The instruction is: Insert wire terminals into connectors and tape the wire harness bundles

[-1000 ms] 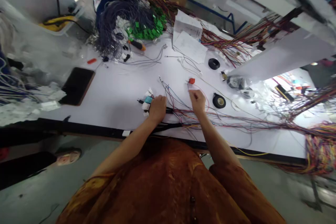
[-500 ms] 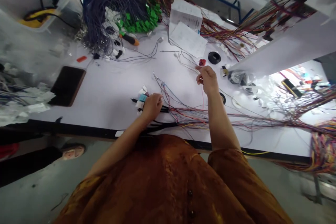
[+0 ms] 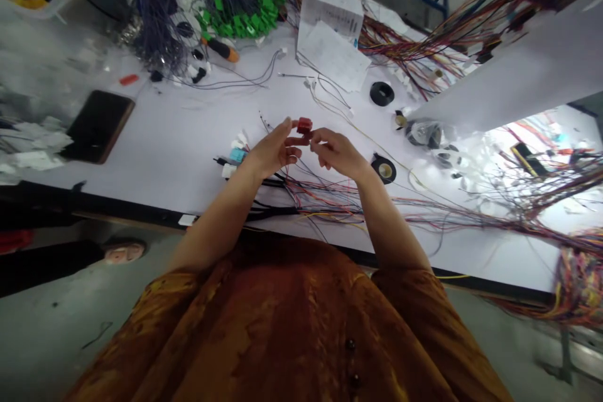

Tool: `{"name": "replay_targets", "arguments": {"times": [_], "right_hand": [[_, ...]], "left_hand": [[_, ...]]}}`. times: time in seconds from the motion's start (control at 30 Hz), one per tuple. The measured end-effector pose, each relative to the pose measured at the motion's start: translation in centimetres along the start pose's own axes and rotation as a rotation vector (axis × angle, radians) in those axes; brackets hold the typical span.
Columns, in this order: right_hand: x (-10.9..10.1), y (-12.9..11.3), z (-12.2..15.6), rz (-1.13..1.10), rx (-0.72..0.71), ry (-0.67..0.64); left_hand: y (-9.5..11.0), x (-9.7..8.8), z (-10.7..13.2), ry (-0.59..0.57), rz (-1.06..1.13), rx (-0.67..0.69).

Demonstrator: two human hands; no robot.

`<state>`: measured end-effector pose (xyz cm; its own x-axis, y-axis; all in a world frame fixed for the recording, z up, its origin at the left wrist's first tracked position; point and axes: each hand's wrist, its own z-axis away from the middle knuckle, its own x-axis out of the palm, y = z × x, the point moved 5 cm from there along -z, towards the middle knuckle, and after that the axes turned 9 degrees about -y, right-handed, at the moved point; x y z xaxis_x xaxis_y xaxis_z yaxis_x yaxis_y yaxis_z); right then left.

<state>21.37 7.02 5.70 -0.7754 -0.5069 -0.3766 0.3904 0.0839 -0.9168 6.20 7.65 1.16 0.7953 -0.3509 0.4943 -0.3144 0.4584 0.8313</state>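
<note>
One red connector (image 3: 304, 125): was held up above the white worktop (image 3: 188, 113), about midway along its near edge, in the grasp of your left hand (image 3: 271, 152).
Left hand: steadied the red connector from its left side and from below, with your fingers spread.
Right hand (image 3: 342, 154): had its fingers curled, tips just at the red connector's lower right; whether you pinched a wire there, one could not tell.
Blue connector (image 3: 238, 155): lay beside your left wrist, with white connectors (image 3: 228, 171) next to it.
Wire bundle (image 3: 339, 203): ran along the near edge toward the worktop's right end.
Black tape roll (image 3: 384, 169): lay near your right wrist; a second black roll (image 3: 381, 93) lay farther toward the far edge.
Papers (image 3: 332, 56): overlapped toward the far edge.
Screwdriver (image 3: 221, 49): orange and black handle, lay left of the papers, beside the green connectors (image 3: 245, 24).
Dark flat slab (image 3: 100, 125): lay toward the near left corner, a small red piece (image 3: 129, 80) just beyond.
</note>
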Motion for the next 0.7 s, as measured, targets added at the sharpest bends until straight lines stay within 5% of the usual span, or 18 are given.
{"name": "replay_targets", "arguments": {"times": [0.23, 0.43, 0.57, 0.63, 0.7], "right_hand": [[0.2, 2.1, 0.4, -0.075, 0.022, -0.012], [-2.6, 6.0, -1.0, -0.017, 0.22, 0.141], [-6.8, 9.0, 0.4, 0.016, 0.368, 0.473], [-8.4, 8.5, 2.1, 0.093, 0.291, 0.67], [-8.1, 6.7, 4.0, 0.182, 0.173, 0.723]], "left_hand": [[0.7, 0.7, -1.6, 0.015, -0.137, 0.095], [3.5, 1.0, -1.6, 0.117, -0.436, 0.412], [3.0, 0.1, 0.2, 0.159, -0.461, 0.43], [1.6, -0.7, 1.2, 0.186, -0.417, 0.368], [-0.1, -1.6, 2.3, 0.221, -0.394, 0.319]]}}
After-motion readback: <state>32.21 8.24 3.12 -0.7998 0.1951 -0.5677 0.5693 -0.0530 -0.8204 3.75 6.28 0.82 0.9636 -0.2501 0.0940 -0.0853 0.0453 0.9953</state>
